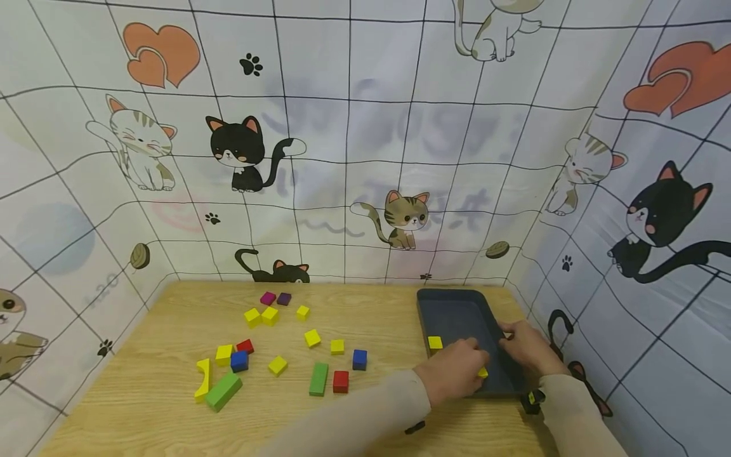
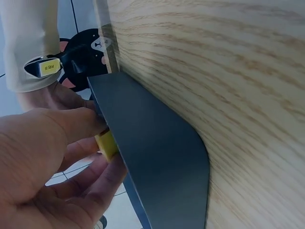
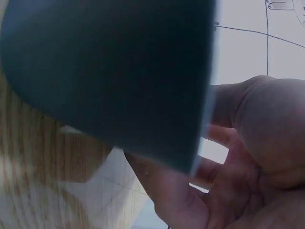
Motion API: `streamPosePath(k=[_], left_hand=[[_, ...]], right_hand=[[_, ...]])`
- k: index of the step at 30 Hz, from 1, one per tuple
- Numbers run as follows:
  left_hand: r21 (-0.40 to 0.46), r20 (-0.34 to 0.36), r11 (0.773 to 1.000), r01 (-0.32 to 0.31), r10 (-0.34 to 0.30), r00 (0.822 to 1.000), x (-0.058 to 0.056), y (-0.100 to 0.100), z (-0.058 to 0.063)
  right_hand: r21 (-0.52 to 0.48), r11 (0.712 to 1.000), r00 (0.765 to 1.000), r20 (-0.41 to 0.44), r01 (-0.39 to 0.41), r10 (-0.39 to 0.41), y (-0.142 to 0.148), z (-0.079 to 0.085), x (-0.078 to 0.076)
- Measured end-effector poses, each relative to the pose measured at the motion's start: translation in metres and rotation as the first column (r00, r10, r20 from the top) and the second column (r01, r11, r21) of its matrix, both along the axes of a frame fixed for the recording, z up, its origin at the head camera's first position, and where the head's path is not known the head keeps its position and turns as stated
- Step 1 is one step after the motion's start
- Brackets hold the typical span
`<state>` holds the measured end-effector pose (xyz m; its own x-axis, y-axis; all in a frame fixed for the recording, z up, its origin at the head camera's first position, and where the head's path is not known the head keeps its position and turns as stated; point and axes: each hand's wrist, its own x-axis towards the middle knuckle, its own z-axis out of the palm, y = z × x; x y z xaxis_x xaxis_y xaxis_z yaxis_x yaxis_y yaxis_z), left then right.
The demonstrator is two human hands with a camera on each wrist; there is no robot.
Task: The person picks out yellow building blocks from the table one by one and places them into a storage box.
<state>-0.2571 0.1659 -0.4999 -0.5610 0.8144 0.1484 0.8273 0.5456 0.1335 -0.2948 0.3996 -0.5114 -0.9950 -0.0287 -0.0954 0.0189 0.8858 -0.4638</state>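
A dark grey tray (image 1: 457, 312) lies at the right of the wooden table. My left hand (image 1: 457, 373) reaches over its near left part and pinches a yellow block (image 2: 108, 144) just inside the rim. My right hand (image 1: 526, 346) grips the tray's right rim. In the right wrist view the thumb of the right hand (image 3: 267, 152) goes over the rim, with fingers below it. Another yellow cube (image 1: 435, 344) sits in the tray by its left wall. The left forearm and hand hide part of the tray's near side.
Left of the tray lie several yellow cubes (image 1: 312, 338), a red block (image 1: 341, 381), blue blocks (image 1: 360, 360), green blocks (image 1: 318, 379) and a yellow arch (image 1: 203, 381). Two purple cubes (image 1: 283, 299) are farther back. Cat-print cloth walls (image 1: 342, 139) border the table.
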Motion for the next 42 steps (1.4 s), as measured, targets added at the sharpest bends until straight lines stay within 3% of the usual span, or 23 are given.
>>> streamPosePath(k=[5,13,19,26,35,42], left_hand=[[-0.014,-0.022,1.0,-0.002,0.001,1.0,0.0,-0.005,-0.004],[0.066,-0.026,0.997,-0.049,0.051,0.998,-0.002,-0.036,0.002],[0.123,-0.021,0.985,-0.125,0.128,0.991,-0.006,-0.077,0.007],[0.171,0.003,0.958,-0.23,0.233,0.972,-0.02,-0.138,0.008],[0.175,0.087,0.932,-0.318,0.308,0.948,-0.036,-0.204,-0.006],[0.146,0.132,0.918,-0.369,0.351,0.927,-0.039,-0.236,-0.014]], right_hand=[[-0.008,1.0,1.0,0.005,-0.014,0.014,-0.005,0.002,0.001],[-0.004,1.0,1.0,-0.007,-0.005,0.005,-0.001,0.001,0.003],[0.003,1.0,1.0,-0.002,0.008,-0.008,0.001,-0.002,0.001],[-0.014,1.0,1.0,0.025,0.013,-0.012,-0.001,0.0,0.004],[-0.009,1.0,0.999,0.025,0.024,-0.024,-0.002,0.0,0.002],[-0.014,0.999,0.999,0.033,0.04,-0.039,0.0,-0.003,0.001]])
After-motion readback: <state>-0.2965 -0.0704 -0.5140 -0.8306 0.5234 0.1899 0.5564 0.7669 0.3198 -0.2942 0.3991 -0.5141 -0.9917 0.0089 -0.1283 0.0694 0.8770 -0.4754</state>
